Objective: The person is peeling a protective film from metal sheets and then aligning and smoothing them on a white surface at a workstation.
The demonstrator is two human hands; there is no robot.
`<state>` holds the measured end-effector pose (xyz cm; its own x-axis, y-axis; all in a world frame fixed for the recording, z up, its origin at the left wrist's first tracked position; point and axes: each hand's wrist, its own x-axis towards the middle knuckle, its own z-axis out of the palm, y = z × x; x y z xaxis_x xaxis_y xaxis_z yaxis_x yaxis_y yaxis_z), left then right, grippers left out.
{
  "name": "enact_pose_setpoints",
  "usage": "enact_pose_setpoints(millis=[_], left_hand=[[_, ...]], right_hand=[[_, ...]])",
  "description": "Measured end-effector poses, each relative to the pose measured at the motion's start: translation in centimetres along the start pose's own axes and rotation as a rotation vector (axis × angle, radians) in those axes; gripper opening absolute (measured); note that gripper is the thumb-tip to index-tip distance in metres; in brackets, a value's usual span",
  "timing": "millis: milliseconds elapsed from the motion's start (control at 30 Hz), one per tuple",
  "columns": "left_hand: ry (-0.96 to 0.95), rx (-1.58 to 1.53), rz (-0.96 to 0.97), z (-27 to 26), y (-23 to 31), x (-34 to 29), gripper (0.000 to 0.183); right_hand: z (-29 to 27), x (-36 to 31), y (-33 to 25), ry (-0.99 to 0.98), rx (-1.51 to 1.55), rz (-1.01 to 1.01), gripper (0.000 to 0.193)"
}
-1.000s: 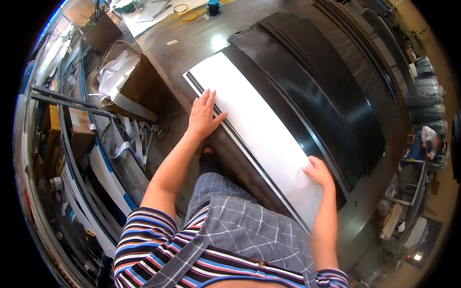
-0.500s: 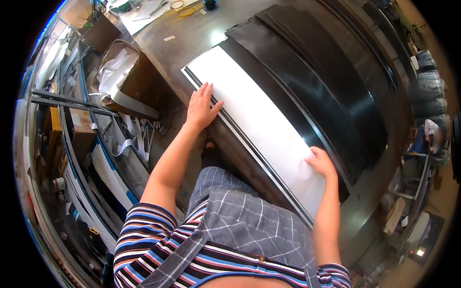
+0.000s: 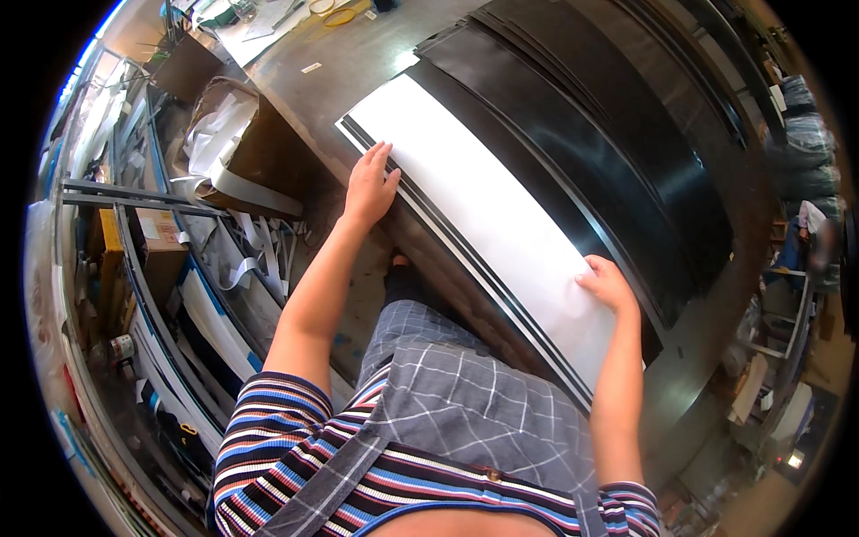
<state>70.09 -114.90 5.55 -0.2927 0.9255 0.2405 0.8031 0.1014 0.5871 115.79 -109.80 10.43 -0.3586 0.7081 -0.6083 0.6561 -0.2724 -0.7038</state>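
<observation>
A long white sheet (image 3: 474,197) lies slantwise across the metal-topped table (image 3: 309,94), with narrow dark and white strips (image 3: 465,277) along its near edge. My left hand (image 3: 371,185) rests on that near edge towards the sheet's far left end. Its fingers are stretched out and the thumb points over the sheet. At the opposite long edge, near the right end, my right hand (image 3: 611,285) holds the white sheet, thumb on top; its other fingers are partly hidden. Dark glossy sheets (image 3: 573,125) lie in overlapping layers just beyond the white one.
Left of the table stands a cardboard box (image 3: 268,157) full of white offcuts. A metal rack (image 3: 134,192) with long strips and boxes runs down the left side. Yellow rings (image 3: 339,17) lie at the table's far end. Wrapped rolls (image 3: 810,152) stand at the far right.
My left hand has slid slightly towards me along the near edge. The right hand has shifted a little right and away from me on the far edge. The view has tilted slightly.
</observation>
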Motion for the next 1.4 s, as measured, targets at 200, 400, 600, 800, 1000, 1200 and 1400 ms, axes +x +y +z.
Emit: enact_pose_setpoints(millis=[200,400,600,800,1000,1200,1400], left_hand=[[0.001,0.007,-0.006,0.0,-0.1,0.1,0.049],[-0.001,0.016,-0.019,-0.1,0.1,0.1,0.048],[0.0,0.029,-0.03,-0.2,0.0,0.0,0.048],[-0.003,0.024,-0.023,-0.3,-0.1,0.1,0.047],[0.048,0.005,-0.028,-0.6,-0.4,1.2,0.041],[0.087,0.184,0.004,-1.0,-2.9,3.8,0.034],[0.062,0.207,-0.015,-1.0,-3.4,4.5,0.033]], right_hand=[[-0.3,-0.1,-0.4,-0.019,0.003,0.034,0.025],[-0.2,-0.1,-1.0,-0.017,-0.032,0.045,0.025],[-0.1,-0.1,-1.7,-0.022,-0.082,0.061,0.022],[-0.2,0.3,-1.0,-0.041,-0.06,0.051,0.022],[-0.2,0.5,-0.7,-0.032,-0.072,0.044,0.023],[-0.5,1.2,-0.1,-0.064,0.002,0.048,0.023],[-0.4,1.2,-0.3,-0.069,-0.033,0.056,0.023]])
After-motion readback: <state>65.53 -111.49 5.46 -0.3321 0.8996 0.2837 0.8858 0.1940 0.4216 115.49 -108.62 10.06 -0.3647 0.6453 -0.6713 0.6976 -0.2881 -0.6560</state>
